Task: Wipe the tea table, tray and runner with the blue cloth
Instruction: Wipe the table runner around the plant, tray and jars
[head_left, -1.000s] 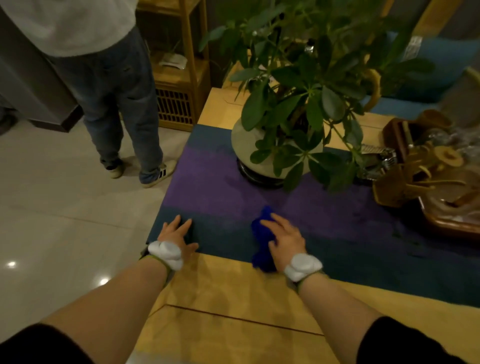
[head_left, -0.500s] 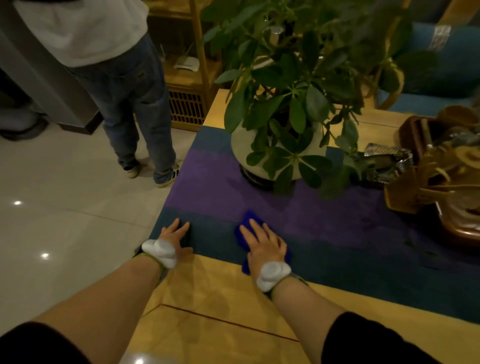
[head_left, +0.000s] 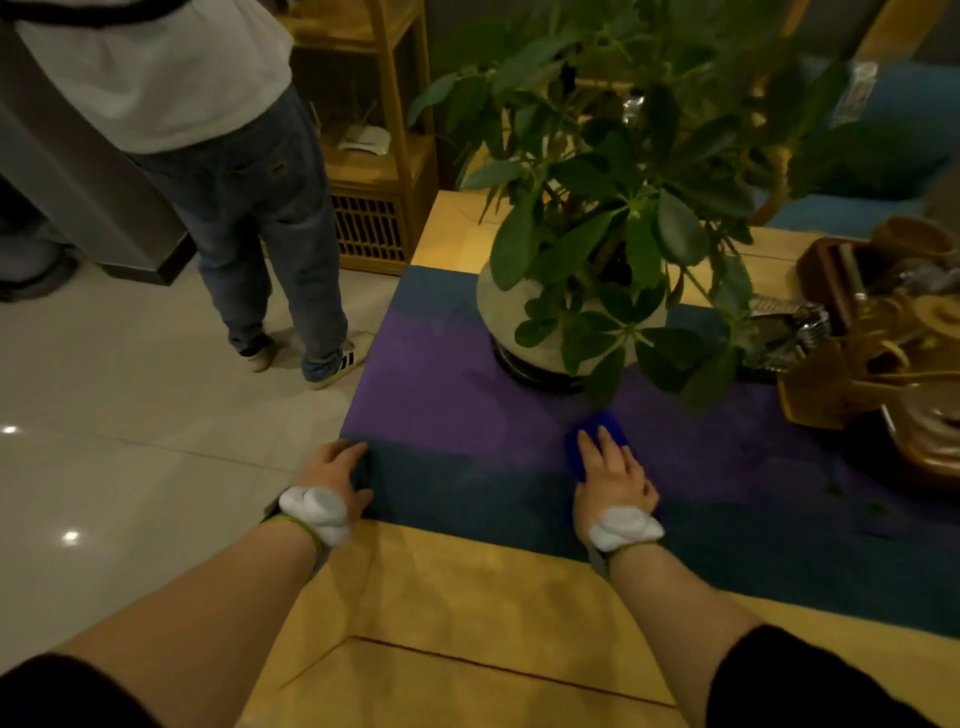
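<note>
Blue cloth (head_left: 597, 441) seemingly lies lengthwise toward the plant (head_left: 613, 208).

No legible text (dim, blurred scene).

Table (head_left: 467, 613): yellow wood, smooth, matt.
Runner (head_left: 441, 395): purple and teal cloth, matt, napped.
Cloth (head_left: 597, 431): blue fabric, soft.
Floor (head_left: 104, 467): glossy tile.
</note>
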